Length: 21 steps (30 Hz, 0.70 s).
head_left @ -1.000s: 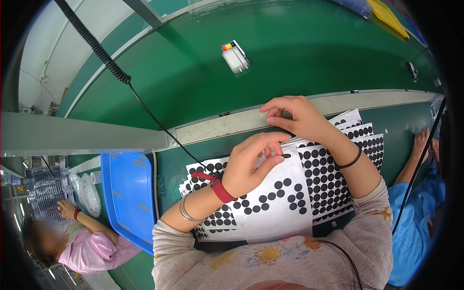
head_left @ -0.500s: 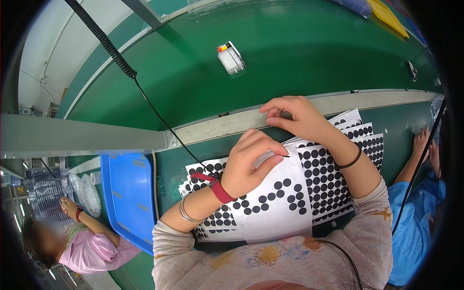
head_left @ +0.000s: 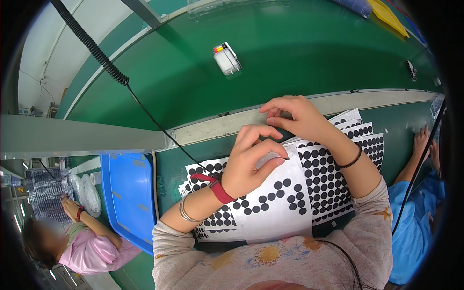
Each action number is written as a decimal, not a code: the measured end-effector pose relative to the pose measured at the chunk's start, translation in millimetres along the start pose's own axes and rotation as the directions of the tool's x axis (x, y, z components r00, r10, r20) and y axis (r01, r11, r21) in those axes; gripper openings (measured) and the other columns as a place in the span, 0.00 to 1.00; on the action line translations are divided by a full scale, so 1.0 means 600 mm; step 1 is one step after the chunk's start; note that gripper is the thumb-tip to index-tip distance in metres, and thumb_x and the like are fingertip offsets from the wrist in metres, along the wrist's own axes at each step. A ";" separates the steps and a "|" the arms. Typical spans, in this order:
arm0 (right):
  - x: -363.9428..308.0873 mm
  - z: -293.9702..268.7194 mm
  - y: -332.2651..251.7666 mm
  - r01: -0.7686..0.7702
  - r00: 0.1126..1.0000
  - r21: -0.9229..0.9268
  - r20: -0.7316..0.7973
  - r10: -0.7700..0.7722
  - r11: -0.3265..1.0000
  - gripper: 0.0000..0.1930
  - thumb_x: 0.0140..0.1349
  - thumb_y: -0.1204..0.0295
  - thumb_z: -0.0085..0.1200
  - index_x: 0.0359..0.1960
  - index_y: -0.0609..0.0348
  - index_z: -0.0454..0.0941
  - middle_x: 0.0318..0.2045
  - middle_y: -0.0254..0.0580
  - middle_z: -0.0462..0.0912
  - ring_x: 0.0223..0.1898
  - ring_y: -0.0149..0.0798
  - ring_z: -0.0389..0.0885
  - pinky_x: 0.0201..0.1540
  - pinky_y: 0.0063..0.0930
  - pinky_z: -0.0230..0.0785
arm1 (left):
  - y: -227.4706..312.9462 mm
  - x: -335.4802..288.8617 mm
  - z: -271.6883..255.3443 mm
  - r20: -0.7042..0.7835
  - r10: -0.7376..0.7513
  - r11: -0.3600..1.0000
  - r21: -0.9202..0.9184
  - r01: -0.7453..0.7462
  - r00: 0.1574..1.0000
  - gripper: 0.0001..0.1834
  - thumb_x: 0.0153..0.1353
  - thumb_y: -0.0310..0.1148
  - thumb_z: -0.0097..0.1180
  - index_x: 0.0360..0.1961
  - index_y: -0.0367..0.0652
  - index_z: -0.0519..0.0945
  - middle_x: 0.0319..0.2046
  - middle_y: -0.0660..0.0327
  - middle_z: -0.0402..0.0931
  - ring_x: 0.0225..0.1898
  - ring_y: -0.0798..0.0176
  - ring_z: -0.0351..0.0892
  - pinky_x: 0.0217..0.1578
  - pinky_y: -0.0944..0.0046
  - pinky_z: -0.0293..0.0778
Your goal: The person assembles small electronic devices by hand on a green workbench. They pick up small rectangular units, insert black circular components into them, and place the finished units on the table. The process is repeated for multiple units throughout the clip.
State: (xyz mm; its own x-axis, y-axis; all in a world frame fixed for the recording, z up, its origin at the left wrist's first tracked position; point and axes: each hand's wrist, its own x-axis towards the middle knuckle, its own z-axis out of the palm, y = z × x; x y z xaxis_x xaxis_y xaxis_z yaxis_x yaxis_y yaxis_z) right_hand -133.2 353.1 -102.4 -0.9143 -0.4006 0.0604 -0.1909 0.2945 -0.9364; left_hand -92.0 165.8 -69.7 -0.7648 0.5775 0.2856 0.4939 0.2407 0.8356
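My left hand (head_left: 251, 159), with a red strap and bangles at the wrist, is above a sheet of round black stickers (head_left: 270, 224). Its thumb and index finger come together on a small black sticker (head_left: 287, 158) at their tips; the other fingers are raised and bent. Many dots on this sheet are gone, leaving white paper. My right hand (head_left: 295, 116) hangs at the pale rail (head_left: 338, 98), fingers loosely bent, and I see nothing held in it. More sticker sheets (head_left: 328, 179) lie fanned out underneath.
Beyond the rail, a green belt (head_left: 159, 92) carries a small white device (head_left: 227, 60) with a red and yellow top. A blue tray (head_left: 128, 193) stands to my left. A coiled black cord (head_left: 92, 43) runs to my wrist strap. Other people sit at both sides.
My left hand's other fingers have lifted and spread from the index finger, while thumb and index stay near each other. The white device has shifted slightly left. My right hand is still.
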 end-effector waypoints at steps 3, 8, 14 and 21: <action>0.001 0.000 -0.001 0.007 1.000 -0.004 0.001 -0.007 1.000 0.10 0.52 0.74 0.56 0.37 0.61 0.77 0.28 0.44 0.82 0.30 0.36 0.81 0.32 0.26 0.71 | 0.002 0.000 0.003 -0.010 -0.030 0.999 -0.029 0.029 1.000 0.10 0.45 0.24 0.62 0.30 0.46 0.77 0.40 0.63 0.70 0.44 0.55 0.64 0.44 0.60 0.63; 0.000 0.000 0.000 0.016 1.000 0.003 -0.002 -0.016 1.000 0.10 0.52 0.75 0.56 0.37 0.61 0.77 0.27 0.44 0.82 0.30 0.36 0.81 0.32 0.25 0.70 | -0.002 0.001 0.002 0.010 -0.012 1.000 0.004 0.012 1.000 0.10 0.45 0.23 0.62 0.30 0.45 0.78 0.38 0.61 0.72 0.43 0.57 0.67 0.44 0.62 0.64; 0.000 -0.001 -0.004 0.008 1.000 -0.010 0.007 -0.008 1.000 0.09 0.52 0.75 0.57 0.37 0.61 0.77 0.27 0.43 0.82 0.29 0.36 0.81 0.32 0.25 0.70 | -0.006 0.002 -0.001 -0.009 0.000 1.000 -0.031 -0.001 1.000 0.07 0.48 0.22 0.59 0.29 0.43 0.76 0.30 0.61 0.74 0.37 0.58 0.70 0.42 0.63 0.64; 0.000 -0.001 -0.002 0.012 1.000 0.001 0.007 -0.012 1.000 0.10 0.52 0.74 0.57 0.37 0.61 0.77 0.27 0.43 0.81 0.29 0.36 0.80 0.33 0.26 0.71 | 0.006 0.001 0.001 -0.021 -0.146 0.974 -0.177 0.140 0.989 0.07 0.48 0.23 0.59 0.30 0.41 0.76 0.29 0.61 0.75 0.35 0.58 0.71 0.41 0.63 0.65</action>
State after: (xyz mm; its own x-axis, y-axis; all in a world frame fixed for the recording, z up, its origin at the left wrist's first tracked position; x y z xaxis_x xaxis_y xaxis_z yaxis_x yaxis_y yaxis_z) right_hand -133.5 353.4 -101.2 -0.9094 -0.4101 0.0692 -0.2016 0.2891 -0.9358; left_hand -90.8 167.4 -66.9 -0.8373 0.5195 0.1706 0.3010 0.1775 0.9370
